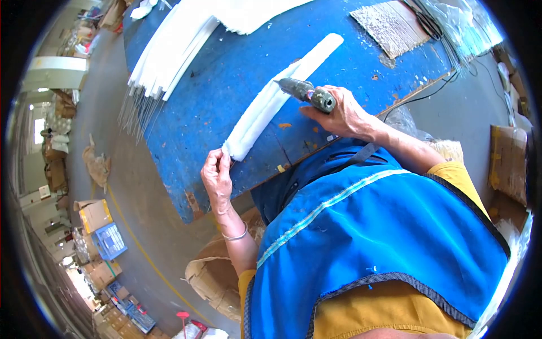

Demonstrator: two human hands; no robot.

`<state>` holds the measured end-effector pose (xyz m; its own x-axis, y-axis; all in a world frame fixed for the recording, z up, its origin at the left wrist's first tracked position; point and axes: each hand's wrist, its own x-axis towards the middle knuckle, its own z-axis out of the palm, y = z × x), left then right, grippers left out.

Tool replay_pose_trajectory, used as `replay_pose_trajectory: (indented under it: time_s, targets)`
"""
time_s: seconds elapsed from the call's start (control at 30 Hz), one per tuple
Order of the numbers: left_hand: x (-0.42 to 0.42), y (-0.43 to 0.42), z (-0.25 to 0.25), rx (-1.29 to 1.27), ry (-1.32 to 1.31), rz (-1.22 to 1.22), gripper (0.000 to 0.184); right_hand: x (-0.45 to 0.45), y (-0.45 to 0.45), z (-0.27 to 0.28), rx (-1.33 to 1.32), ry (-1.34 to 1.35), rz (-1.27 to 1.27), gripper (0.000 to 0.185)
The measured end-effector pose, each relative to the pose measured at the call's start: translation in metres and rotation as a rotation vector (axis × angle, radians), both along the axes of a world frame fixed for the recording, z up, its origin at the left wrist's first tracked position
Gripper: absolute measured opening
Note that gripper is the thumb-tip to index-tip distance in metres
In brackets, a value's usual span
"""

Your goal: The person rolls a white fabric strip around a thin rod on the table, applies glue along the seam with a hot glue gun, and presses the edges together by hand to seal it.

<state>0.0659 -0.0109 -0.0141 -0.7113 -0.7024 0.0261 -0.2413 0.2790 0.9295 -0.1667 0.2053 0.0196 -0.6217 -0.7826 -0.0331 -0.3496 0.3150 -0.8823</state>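
A white fluffy strip [257, 121] lies slantwise on the blue table [226, 73], with a smooth white rod [322, 53] reaching past its upper end. My left hand [217, 175] pinches the strip's lower end between thumb and fingers. In my right hand [341, 113] is a dark glue gun [299, 89], its tip over the strip's upper part. Several white rods with thin wires [169, 56] at their ends lie at the table's upper left, beside white fluffy material [248, 14].
A cardboard piece [389, 25], black cables [429, 25] and clear plastic [466, 28] are at the upper right. An open cardboard box [212, 277] stands below the table's near edge. Boxes [99, 217] line the floor at left.
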Motion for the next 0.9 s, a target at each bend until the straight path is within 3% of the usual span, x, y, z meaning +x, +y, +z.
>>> replay_pose_trajectory:
  time_s: [0.5,0.9]
  targets:
    - [0.002,-0.002,-0.001,0.010,-0.008,-0.011,0.012,-0.007,0.007,0.003,0.014,0.118,-0.013,0.028]
    - [0.002,-0.001,-0.001,-0.002,-0.013,-0.008,0.011,-0.010,0.012,0.002,0.029,0.060,-0.060,0.029]
